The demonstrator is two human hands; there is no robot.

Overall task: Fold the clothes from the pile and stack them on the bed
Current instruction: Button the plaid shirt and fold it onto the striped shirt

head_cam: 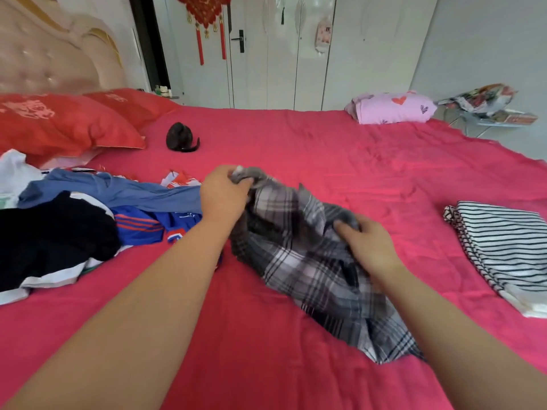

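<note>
Counted two hands, left hand [223,196] and right hand [368,248], and one plaid garment [310,276] at centre. Saw one bed [325,149], two red pillows [59,125] at ten o'clock, one loose pile [74,226] at nine, one striped folded garment [509,247] at three, one pink bundle [390,108] at one, and one small dark object [180,137] at eleven.

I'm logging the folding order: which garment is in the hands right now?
The grey plaid garment mid-bed: left hand and right hand both grip it. The pile at left and the striped garment at right lie untouched.
</note>
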